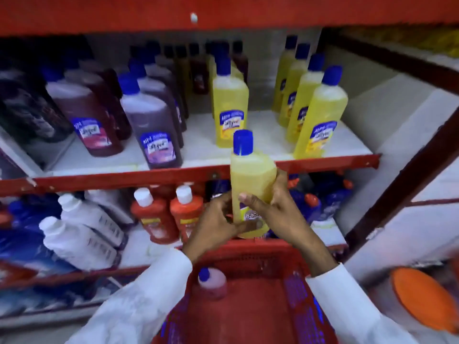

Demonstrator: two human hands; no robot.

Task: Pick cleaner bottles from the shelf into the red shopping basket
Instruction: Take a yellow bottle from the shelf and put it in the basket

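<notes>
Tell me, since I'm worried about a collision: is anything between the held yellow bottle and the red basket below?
Nothing visible blocks it. Both hands hold the yellow cleaner bottle just above the red shopping basket. A pink bottle already lies at the basket's left; the centre looks free.

We see only part of the yellow bottle (250, 175): our left hand (218, 225) and right hand (278, 212) cover its lower label, leaving a few unreadable letters. The pink bottle (213, 284) in the red basket (250, 254) shows only its cap and shoulder. The basket's near end runs off the bottom edge. Labels on the purple bottles (151, 122) are smeared by blur. The dark bottles (27, 108) at far left and an orange object (422, 296) at right are too blurred to identify.
</notes>
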